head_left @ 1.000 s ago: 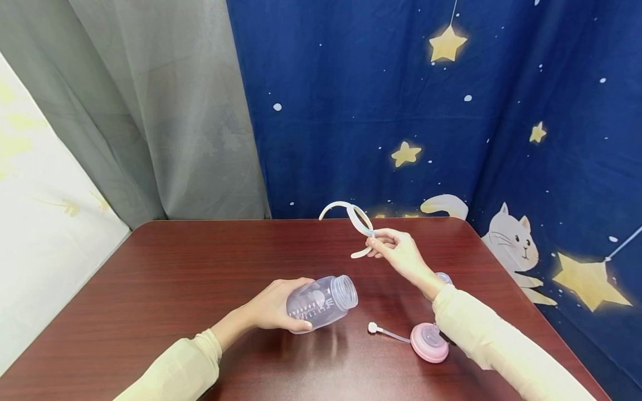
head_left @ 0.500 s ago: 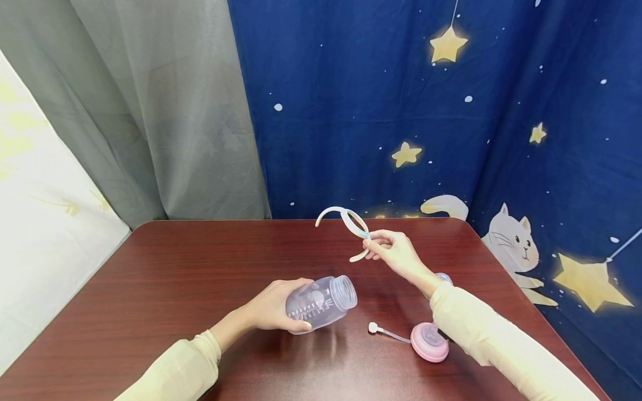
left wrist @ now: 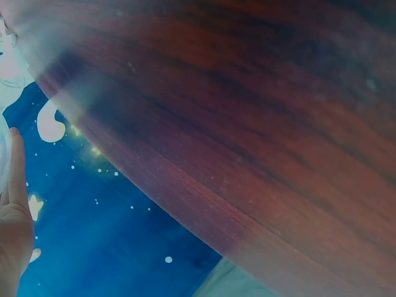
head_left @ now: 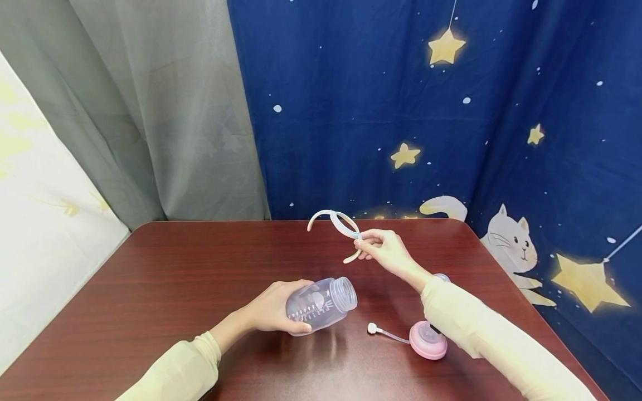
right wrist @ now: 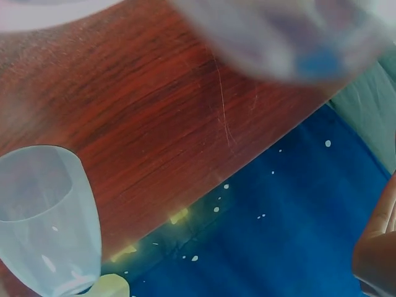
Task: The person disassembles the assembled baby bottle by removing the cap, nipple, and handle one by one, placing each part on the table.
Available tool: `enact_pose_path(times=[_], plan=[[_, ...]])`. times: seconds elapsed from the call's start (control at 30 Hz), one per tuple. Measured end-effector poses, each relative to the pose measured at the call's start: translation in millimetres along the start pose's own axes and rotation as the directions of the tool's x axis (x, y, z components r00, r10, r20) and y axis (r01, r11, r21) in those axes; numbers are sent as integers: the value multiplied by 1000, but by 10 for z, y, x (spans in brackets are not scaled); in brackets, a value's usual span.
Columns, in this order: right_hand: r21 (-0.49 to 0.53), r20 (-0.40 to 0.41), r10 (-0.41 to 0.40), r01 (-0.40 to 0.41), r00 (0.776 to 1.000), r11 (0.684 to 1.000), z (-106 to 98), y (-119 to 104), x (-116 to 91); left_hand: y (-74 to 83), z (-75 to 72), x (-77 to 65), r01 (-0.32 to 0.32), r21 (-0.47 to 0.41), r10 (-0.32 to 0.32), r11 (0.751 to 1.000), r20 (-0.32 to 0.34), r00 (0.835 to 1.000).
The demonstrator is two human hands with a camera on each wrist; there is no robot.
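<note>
My left hand [head_left: 275, 306] grips a clear baby bottle [head_left: 318, 305] around its body. The bottle is tilted, its uncapped threaded mouth facing right. Printed markings run along its side. In the left wrist view, part of the left hand [left wrist: 15, 235] shows at the left edge. Further back, my right hand [head_left: 387, 252] pinches a white bottle handle [head_left: 341, 227] between thumb and fingers, raised above the table. This handle has a central ring with a curved arm on either side. In the right wrist view, only a bit of the right hand [right wrist: 374, 247] shows.
A pink bottle collar with nipple [head_left: 427, 346] lies at the right, its straw ending in a white weight [head_left: 372, 328]. A translucent cap [right wrist: 49, 204] stands behind it, mostly hidden by the right sleeve in the head view. Curtains [head_left: 351, 111] hang beyond the reddish-brown table [head_left: 200, 262].
My right hand has moved slightly left with the handle, which has also tipped and lowered a little. The left hand and the bottle stay where they were.
</note>
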State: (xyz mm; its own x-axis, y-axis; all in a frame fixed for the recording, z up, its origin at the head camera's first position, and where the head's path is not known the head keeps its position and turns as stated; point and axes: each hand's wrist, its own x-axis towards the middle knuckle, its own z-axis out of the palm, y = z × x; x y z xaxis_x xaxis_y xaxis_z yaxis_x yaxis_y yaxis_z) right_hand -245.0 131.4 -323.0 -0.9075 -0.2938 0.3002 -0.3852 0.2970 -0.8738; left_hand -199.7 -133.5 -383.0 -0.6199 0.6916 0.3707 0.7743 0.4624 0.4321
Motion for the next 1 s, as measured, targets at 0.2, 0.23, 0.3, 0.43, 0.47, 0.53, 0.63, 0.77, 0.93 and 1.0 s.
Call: enact_pose_path(times=[0.2, 0.23, 0.3, 0.43, 0.47, 0.53, 0.63, 0.77, 0.93, 1.0], plan=[[9, 13, 9, -9, 1000, 1000, 21, 214, 132, 9, -3, 1, 3, -4, -3, 1000, 2, 1000], [2, 15, 11, -11, 1000, 1000, 22, 250, 150, 11, -4, 0, 4, -5, -4, 1000, 3, 1000], [-13, 17, 14, -13, 1000, 1000, 25, 285, 171, 13, -5, -1, 6, -7, -6, 1000, 6, 1000], [-33, 15, 19, -19, 1000, 999, 24, 316, 198, 12, -6, 0, 6, -2, -5, 1000, 6, 1000], [-35, 14, 23, -23, 1000, 999, 23, 318, 202, 10, -5, 1, 5, -2, -5, 1000, 6, 1000], [-38, 12, 32, -31, 999, 999, 24, 321, 212, 10, -4, 1, 6, 1, -6, 1000, 7, 1000], [-54, 22, 34, -33, 999, 998, 29, 319, 220, 9, -1, 0, 6, 3, -6, 1000, 9, 1000], [-86, 46, 20, -16, 999, 996, 41, 318, 230, 14, -2, -1, 5, 2, -5, 1000, 6, 1000], [-111, 84, 35, -25, 996, 993, 56, 343, 247, 26, -6, -7, 1, -7, -1, 1000, 3, 1000], [-124, 99, 45, -33, 994, 992, 61, 353, 255, 32, -8, -11, -1, -8, 1, 1000, 1, 1000]])
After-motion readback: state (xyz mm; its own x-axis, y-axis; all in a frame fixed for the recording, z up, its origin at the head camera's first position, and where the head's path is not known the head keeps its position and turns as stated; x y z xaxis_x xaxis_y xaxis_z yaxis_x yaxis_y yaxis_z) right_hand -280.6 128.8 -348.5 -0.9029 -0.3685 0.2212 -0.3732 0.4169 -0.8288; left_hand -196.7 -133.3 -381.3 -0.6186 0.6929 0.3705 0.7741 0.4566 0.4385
